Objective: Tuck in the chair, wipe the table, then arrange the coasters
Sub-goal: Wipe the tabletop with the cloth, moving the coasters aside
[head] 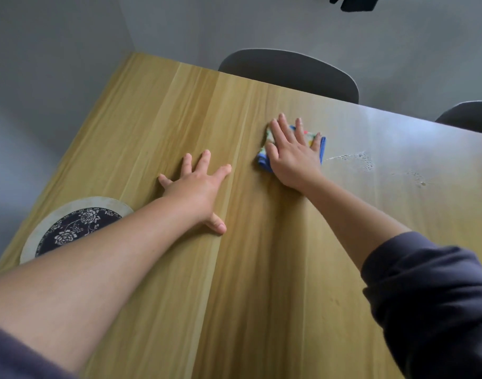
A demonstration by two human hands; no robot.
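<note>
The right hand [293,157] lies flat, fingers spread, pressing a folded cloth [320,144] onto the table [261,296], likely for firm wiping; the left hand [198,191] rests open and empty on the wood, seemingly bracing the reach; wet streaks [363,160] glisten just right of the cloth; a round coaster [70,225] sits near the left edge; a chair [289,72] stands tucked opposite; no containers show.
</note>
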